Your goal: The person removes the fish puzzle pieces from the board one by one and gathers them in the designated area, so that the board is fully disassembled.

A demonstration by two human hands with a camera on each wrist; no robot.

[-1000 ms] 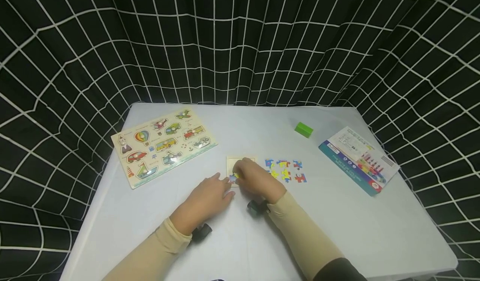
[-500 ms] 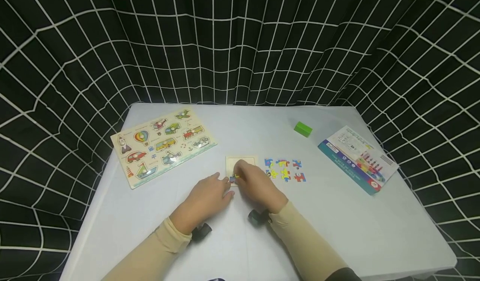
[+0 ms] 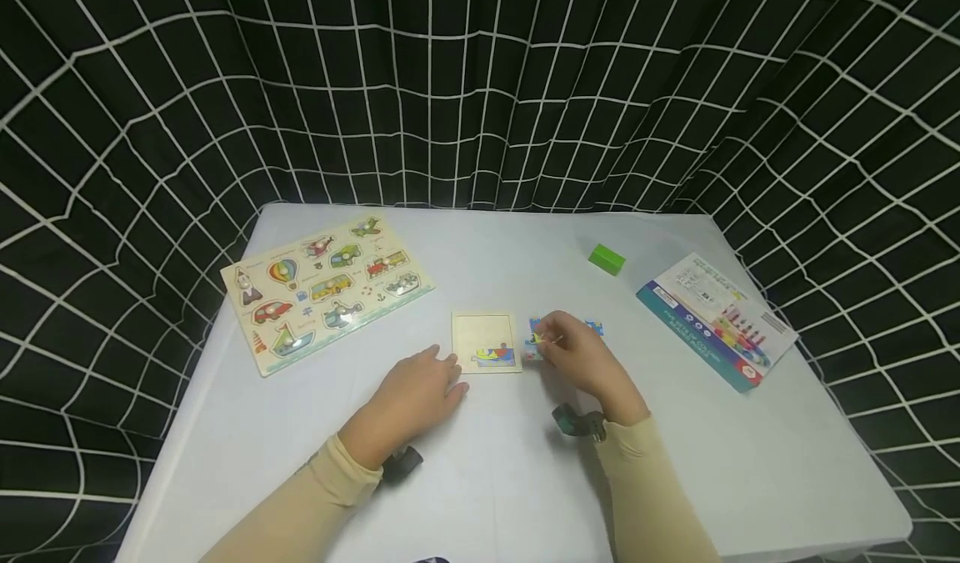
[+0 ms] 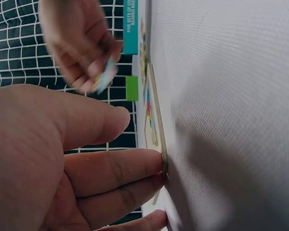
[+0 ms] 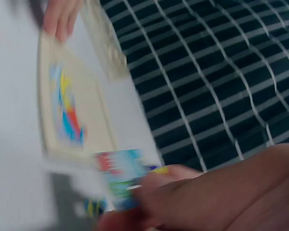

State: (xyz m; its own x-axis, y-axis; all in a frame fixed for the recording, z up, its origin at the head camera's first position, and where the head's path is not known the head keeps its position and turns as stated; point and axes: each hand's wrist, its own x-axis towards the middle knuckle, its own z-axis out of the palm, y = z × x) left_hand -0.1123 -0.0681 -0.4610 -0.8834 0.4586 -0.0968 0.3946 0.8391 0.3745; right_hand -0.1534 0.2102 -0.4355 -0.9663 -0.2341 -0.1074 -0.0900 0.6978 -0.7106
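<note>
A small wooden puzzle tray (image 3: 481,329) lies mid-table, with joined jigsaw pieces (image 3: 493,354) along its lower right. My left hand (image 3: 412,398) rests at the tray's left edge; in the left wrist view its fairly straight fingertips (image 4: 151,161) touch the rim. To the right of the tray, my right hand (image 3: 588,361) pinches a jigsaw piece (image 5: 120,168) with light blue, red and green on it, blurred in the right wrist view. The hand is raised over loose jigsaw pieces (image 3: 595,328), hiding several of them.
At the left lies a large wooden vehicle peg puzzle board (image 3: 315,292). A green block (image 3: 607,259) stands at the back right. Further right is a white and teal puzzle box (image 3: 716,321). Dark gridded curtains (image 3: 480,87) surround the white table (image 3: 675,463).
My right hand has left the tray and moved right to the loose pieces, where it now pinches one. The joined pieces in the tray have come into view. My left hand has stayed put.
</note>
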